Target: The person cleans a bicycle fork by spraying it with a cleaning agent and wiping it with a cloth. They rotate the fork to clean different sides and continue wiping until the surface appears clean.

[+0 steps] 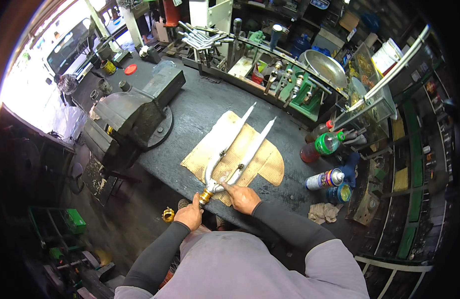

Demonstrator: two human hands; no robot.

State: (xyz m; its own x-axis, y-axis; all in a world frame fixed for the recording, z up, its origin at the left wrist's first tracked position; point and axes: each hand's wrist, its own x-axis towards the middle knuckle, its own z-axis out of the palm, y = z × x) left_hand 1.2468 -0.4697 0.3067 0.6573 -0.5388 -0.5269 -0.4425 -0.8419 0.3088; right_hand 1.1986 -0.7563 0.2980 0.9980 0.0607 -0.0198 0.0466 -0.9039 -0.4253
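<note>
A silver two-legged fork lies on a cut sheet of brown cardboard on the dark workbench, its legs pointing away from me. At its near end is a gold-coloured collar by the bench's front edge. My left hand is closed around the near end, index finger reaching along the collar; what lies under the palm is hidden. My right hand stretches its index finger onto the fork where the legs join. Its lower fingers are partly hidden, and it does not wrap around the fork.
A large bench vise stands at left. On the right are bottles, a spray can, an open tin and a rag. A tool rack lines the back. A gold-coloured part shows below the bench edge.
</note>
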